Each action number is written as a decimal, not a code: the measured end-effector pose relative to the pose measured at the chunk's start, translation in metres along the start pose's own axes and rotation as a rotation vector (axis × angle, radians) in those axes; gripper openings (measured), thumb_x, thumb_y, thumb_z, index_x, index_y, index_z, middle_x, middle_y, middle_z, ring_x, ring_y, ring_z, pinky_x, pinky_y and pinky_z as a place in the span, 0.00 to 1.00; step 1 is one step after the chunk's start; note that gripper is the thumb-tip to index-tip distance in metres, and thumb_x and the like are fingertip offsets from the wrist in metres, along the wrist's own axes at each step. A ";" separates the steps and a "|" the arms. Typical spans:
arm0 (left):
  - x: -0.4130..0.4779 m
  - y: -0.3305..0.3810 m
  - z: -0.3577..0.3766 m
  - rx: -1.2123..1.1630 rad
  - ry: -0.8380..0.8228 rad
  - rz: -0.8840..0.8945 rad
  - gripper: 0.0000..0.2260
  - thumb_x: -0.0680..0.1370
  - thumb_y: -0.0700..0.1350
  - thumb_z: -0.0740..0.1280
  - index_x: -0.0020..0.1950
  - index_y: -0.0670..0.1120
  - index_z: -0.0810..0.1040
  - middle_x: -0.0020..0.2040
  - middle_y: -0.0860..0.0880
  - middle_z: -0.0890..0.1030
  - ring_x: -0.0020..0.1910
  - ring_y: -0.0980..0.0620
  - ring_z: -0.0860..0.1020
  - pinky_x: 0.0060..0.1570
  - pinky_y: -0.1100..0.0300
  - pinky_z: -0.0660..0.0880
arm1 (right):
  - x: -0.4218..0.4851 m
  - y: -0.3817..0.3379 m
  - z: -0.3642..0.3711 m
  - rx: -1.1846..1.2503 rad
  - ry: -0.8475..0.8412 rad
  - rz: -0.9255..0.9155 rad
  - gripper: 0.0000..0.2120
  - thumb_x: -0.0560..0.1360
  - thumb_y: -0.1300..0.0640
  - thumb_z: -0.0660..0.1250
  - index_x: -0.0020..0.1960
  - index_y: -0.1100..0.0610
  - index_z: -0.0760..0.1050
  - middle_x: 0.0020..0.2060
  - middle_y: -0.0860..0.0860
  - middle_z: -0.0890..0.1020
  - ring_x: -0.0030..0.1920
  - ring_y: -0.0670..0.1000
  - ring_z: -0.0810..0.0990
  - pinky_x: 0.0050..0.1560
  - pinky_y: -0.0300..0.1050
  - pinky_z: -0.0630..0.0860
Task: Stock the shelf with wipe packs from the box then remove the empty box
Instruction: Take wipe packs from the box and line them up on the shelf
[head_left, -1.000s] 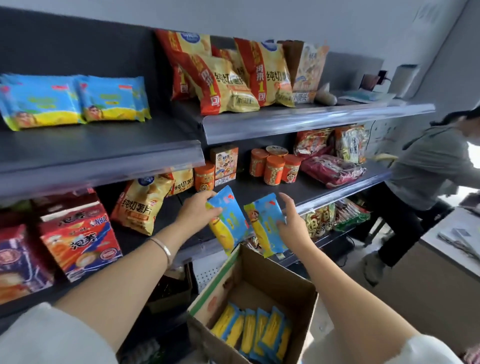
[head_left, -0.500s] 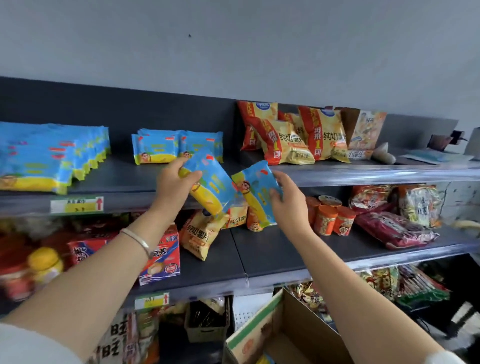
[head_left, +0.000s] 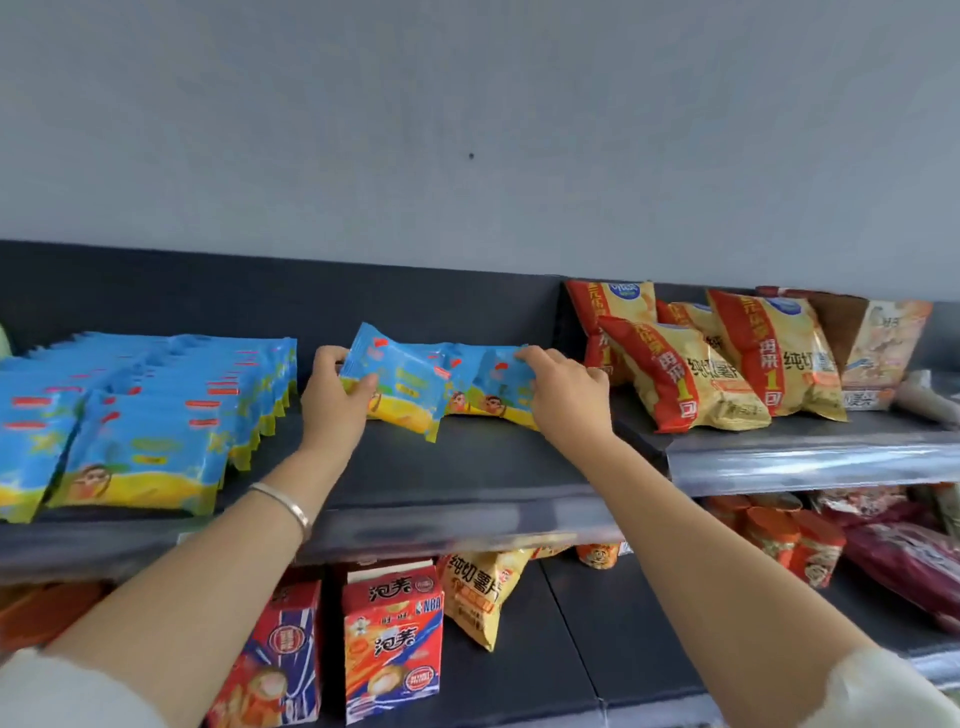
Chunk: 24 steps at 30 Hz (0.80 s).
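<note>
Wipe pack of blue-and-yellow plastic (head_left: 400, 379) pinched, tilted, in grip of left hand (head_left: 332, 400), thumb in front; second such pack (head_left: 498, 389) pinched in grip of right hand (head_left: 563, 395). Both held at back of dark grey top shelf (head_left: 467, 467), near filled rows of matching packs (head_left: 145, 415). Read below: "泡美" and "NBA" on red carton (head_left: 392, 639).

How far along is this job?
Done: rows of blue-and-yellow plastic wipe packs lie on the dark top shelf. In hand: left hand and right hand each set down one more pack. Left: the box is out of view, so remaining packs and its removal cannot be judged.
</note>
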<state>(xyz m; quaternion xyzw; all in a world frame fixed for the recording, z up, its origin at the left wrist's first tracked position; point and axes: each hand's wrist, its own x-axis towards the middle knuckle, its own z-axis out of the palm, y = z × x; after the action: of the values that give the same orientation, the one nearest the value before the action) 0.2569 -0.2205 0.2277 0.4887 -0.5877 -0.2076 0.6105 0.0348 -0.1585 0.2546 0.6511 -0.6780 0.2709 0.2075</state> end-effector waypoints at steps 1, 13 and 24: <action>0.009 -0.006 0.002 0.034 -0.032 0.007 0.11 0.76 0.39 0.66 0.56 0.44 0.68 0.50 0.50 0.73 0.47 0.48 0.73 0.44 0.55 0.70 | 0.007 0.000 0.009 0.000 -0.041 -0.004 0.25 0.75 0.67 0.57 0.68 0.49 0.66 0.58 0.50 0.76 0.56 0.55 0.76 0.56 0.51 0.64; 0.064 -0.047 0.017 0.577 -0.461 0.177 0.29 0.74 0.39 0.69 0.71 0.54 0.62 0.64 0.47 0.71 0.60 0.49 0.73 0.54 0.51 0.75 | 0.062 -0.001 0.074 -0.059 -0.262 -0.056 0.20 0.78 0.53 0.60 0.69 0.49 0.65 0.61 0.50 0.73 0.65 0.54 0.69 0.67 0.52 0.56; 0.081 -0.038 0.040 1.072 -0.336 0.409 0.26 0.78 0.51 0.63 0.74 0.59 0.57 0.72 0.48 0.56 0.65 0.45 0.62 0.60 0.53 0.67 | 0.101 0.023 0.090 0.033 -0.281 -0.121 0.21 0.76 0.53 0.65 0.68 0.44 0.67 0.60 0.50 0.70 0.63 0.54 0.67 0.67 0.51 0.59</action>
<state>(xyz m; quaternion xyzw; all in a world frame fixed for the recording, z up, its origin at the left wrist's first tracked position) 0.2502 -0.3180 0.2304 0.5658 -0.7813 0.1652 0.2051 0.0121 -0.2932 0.2472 0.7257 -0.6552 0.1753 0.1157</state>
